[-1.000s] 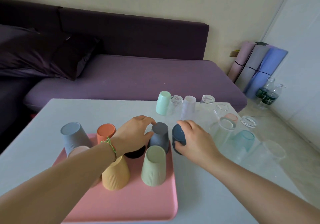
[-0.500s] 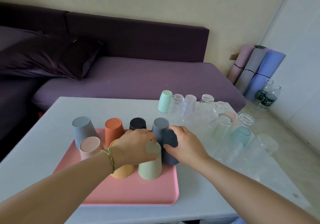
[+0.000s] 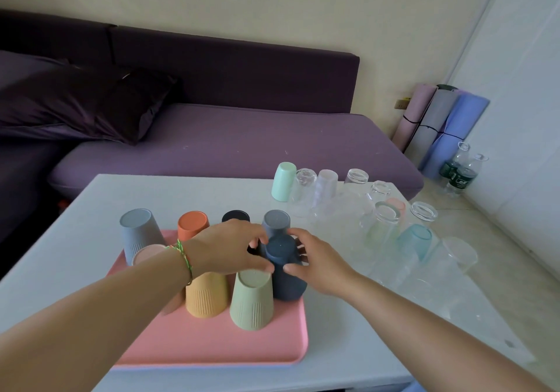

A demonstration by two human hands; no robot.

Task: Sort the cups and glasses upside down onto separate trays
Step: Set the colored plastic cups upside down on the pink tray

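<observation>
Navy cup (image 3: 285, 270): upside down at the right edge of the pink tray (image 3: 212, 340), gripped by the right hand (image 3: 321, 267).
Left hand (image 3: 227, 249): fingers curled at the cup's left side, grip unclear.
Black cup (image 3: 235, 215), pale pink cup (image 3: 148, 252): on the tray, partly hidden by the left forearm (image 3: 121, 294).
Glasses (image 3: 423, 212): right of the tray, outlines faint.

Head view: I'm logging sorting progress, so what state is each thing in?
Dark navy plastic cup: upside down on pink plastic tray, gripped.
Right hand: grips navy cup.
Left hand: touches navy cup, grip unclear.
Sage green ribbed cup: upside down on tray.
Mint plastic cup: upside down on white table, off tray.
Clear drinking glasses: upside down, right of tray.
</observation>
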